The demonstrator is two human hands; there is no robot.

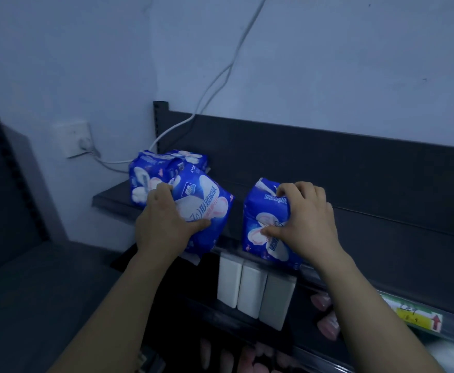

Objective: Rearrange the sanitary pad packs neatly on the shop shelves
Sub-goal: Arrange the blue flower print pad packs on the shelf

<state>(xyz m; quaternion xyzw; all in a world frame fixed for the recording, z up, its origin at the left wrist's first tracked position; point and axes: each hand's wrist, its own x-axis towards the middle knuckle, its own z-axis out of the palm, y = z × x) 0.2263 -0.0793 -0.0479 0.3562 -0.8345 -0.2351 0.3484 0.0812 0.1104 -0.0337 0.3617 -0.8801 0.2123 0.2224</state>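
Centre of the frame, two blue plastic sanitary pad packs with white and pink print, one in each hand. The left-hand pack [207, 208] sits tilted at the front edge of the dark grey metal shelf [395, 251], its lower corner hanging over the lip. The left hand [164, 224] has it clamped, with its fingers [164, 188] curled over the top edge and its thumb pressed across the printed face. Just to the right, across a clear gap, the right-hand pack [261, 232] stands on end at the shelf's front edge. The right hand [306, 222] grasps it, fingers [298, 189] hooked over the top and thumb dug into the front.

Behind the left-hand pack and touching it, more blue packs [148, 173] bunch at the shelf's left end. Past them, at left centre, a white wall socket [76, 138] feeds a white cable [220, 76] that runs up the pale wall. Lower centre, under the shelf, three white rectangular packs [250, 292] stand side by side. To their right are pink packs [325, 313], and a yellow label [416, 316] sits on a shelf edge at lower right.
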